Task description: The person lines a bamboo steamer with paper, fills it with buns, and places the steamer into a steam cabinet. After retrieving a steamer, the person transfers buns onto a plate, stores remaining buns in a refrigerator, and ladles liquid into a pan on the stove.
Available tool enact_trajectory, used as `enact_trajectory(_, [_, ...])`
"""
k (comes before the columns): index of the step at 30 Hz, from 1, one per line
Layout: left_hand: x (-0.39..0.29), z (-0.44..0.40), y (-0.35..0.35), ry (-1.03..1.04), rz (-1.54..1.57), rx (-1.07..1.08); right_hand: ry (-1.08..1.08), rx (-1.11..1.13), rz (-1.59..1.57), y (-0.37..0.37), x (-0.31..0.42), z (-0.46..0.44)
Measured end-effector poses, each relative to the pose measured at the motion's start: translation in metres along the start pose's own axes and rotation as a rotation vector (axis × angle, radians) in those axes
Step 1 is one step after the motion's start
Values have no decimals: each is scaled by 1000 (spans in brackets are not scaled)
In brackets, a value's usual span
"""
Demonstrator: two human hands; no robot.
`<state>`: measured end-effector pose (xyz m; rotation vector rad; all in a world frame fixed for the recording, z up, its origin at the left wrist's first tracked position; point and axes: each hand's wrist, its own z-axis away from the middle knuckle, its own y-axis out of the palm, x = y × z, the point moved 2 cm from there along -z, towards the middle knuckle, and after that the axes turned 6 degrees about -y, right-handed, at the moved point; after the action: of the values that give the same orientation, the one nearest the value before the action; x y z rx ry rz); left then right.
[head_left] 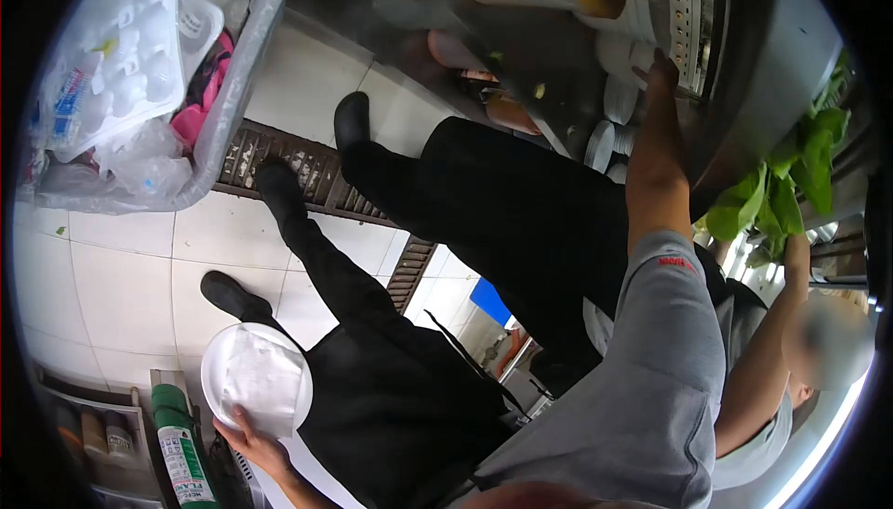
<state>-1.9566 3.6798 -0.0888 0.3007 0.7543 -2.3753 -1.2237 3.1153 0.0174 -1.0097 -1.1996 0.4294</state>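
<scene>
In my left hand is a round white plate, gripped by its rim and tilted at my side. A folded white paper sheet lies on it. My right hand reaches up to the shelf under the metal counter, its visible fingers apart. It is beside a perforated metal strip and pale round containers; whether it touches them is unclear. Below the hand stand stacks of white round dishes or lids.
A grey bin full of plastic packaging stands on the tiled floor by a drain grate. Close by, a co-worker's hand holds leafy greens. A green cylinder stands at lower left, beside a rack of bottles.
</scene>
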Motion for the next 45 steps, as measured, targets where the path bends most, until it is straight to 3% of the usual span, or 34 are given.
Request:
enact_trajectory(3, [3,-5,-10,71,-107,-40,-24,-173,-121,-8,-9,18])
enact_trajectory(5, [5,-9,-22,68,-45,21,-207,-280,-7,-1,-25,26])
enact_trajectory(6, [6,-7,-26,184,-160,-117,-260,-317,24,6,-25,42])
enact_trajectory(8, [-1,-8,-36,198,4,-7,-148,-162,387,20,-4,73])
enact_trajectory(10, [-5,-9,-50,240,-15,-57,-40,0,728,32,37,113])
enact_trajectory(11, [-3,-15,-61,284,11,22,16,85,892,35,56,136])
enact_trajectory(13, [-16,-10,-75,394,-31,-29,-37,54,1059,48,64,187])
enact_trajectory(15, [-21,-6,-87,431,-49,-33,-14,-296,111,66,90,264])
enact_trajectory(16, [-26,-3,-96,429,-79,10,115,-466,-838,67,117,329])
enact_trajectory(18, [-37,11,-104,464,-63,-15,150,-368,-801,64,134,405])
enact_trajectory(19, [-29,-1,-106,443,58,75,187,-339,-810,54,135,441])
enact_trajectory(20, [-43,12,-111,396,144,204,99,-142,-915,49,141,478])
enact_trajectory(21, [-56,27,-116,345,41,145,33,60,-1010,43,141,519])
enact_trajectory(22, [-48,23,-122,631,-126,-7,-21,226,-1032,25,145,559])
enact_trajectory(23, [-77,56,-131,538,-5,266,26,359,-955,6,143,608])
enact_trajectory(26, [-91,80,-119,501,146,387,-84,578,-816,-54,154,694])
enact_trajectory(27, [-95,95,-117,529,75,404,-127,559,-818,-66,145,717])
enact_trajectory(28, [-105,103,-118,554,9,425,-379,627,-575,-71,144,738])
enact_trajectory(30, [-109,137,-106,564,23,519,-625,516,-351,-111,151,780])
enact_trajectory(32, [-106,169,-90,575,25,624,-800,458,-436,-137,144,806])
enact_trajectory(34, [-94,199,-71,626,-32,692,-960,399,-324,-150,116,820])
enact_trajectory(37, [-62,245,-42,591,-26,867,-932,287,-264,-185,64,831])
enact_trajectory(41, [11,318,5,463,-159,1137,-819,315,-166,-243,-32,841])
enact_trajectory(44, [82,357,57,465,-401,1190,-729,358,-97,-277,-113,841])
enact_trajectory(45, [109,355,79,370,-436,1161,-698,341,-50,-291,-140,843])
